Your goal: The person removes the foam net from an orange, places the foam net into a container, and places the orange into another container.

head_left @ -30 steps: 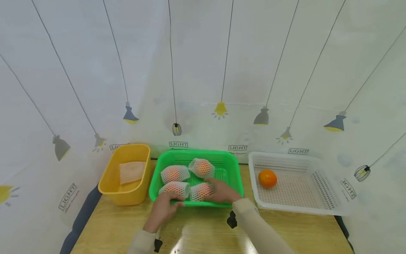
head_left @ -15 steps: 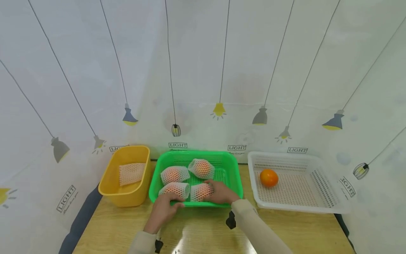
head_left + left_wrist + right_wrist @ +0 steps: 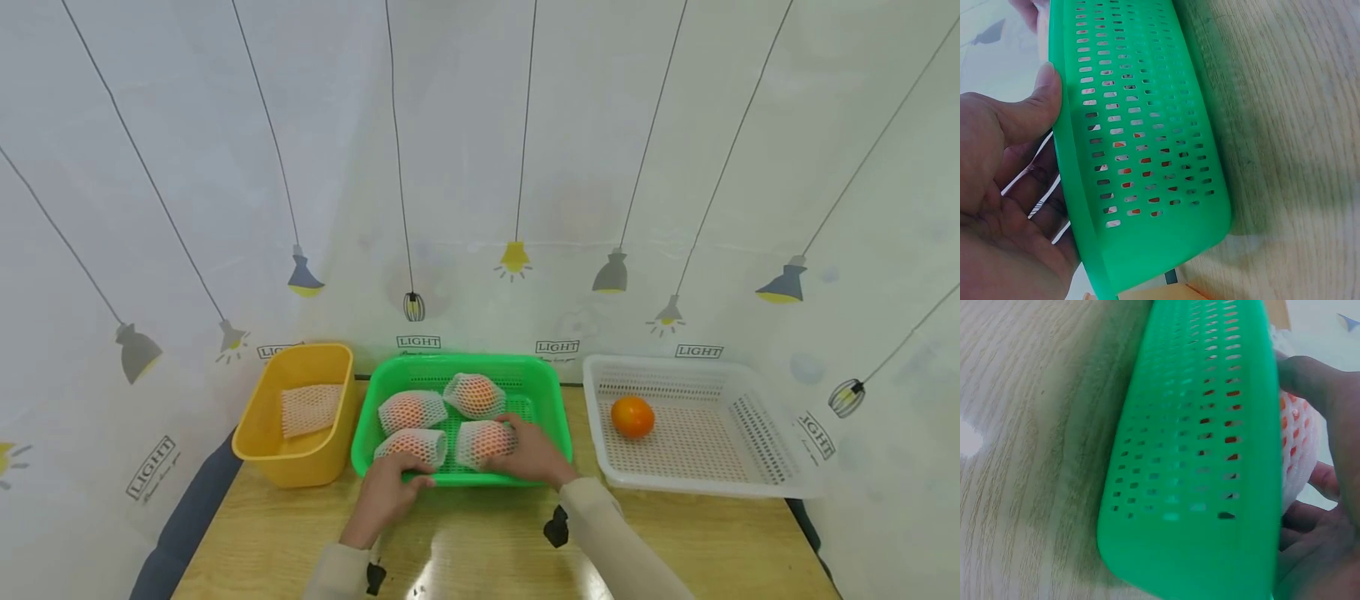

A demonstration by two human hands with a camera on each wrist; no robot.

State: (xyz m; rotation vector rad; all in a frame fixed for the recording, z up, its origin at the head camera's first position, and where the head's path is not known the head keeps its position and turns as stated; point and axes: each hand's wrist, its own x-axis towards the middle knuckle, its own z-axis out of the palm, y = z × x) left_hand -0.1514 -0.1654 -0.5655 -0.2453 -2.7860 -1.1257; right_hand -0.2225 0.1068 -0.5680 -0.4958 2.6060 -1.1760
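Observation:
In the head view, a green basket point(image 3: 553, 400) holds several oranges in white foam net sleeves. My right hand point(image 3: 528, 450) grips the netted orange point(image 3: 480, 443) at the basket's front, thumb on the near side and fingers around its right. In the right wrist view, this netted orange point(image 3: 1294, 444) shows above the basket rim. My left hand point(image 3: 386, 492) holds the basket's front rim near the left corner, thumb along the rim and fingers inside, beside another netted orange point(image 3: 414, 446). The left wrist view shows that thumb against the rim point(image 3: 1072, 150); the fingertips are hidden.
Left of the basket stands a yellow bin point(image 3: 292, 467) with foam net sleeves point(image 3: 311, 408) inside. To the right, a white basket point(image 3: 697, 483) holds one bare orange point(image 3: 632, 417). Two more netted oranges point(image 3: 412, 411) lie in the green basket's back half. A printed curtain hangs behind the table.
My right hand has shifted slightly right and away from me with the netted orange, widening the gap to the left one. My left hand stays in place.

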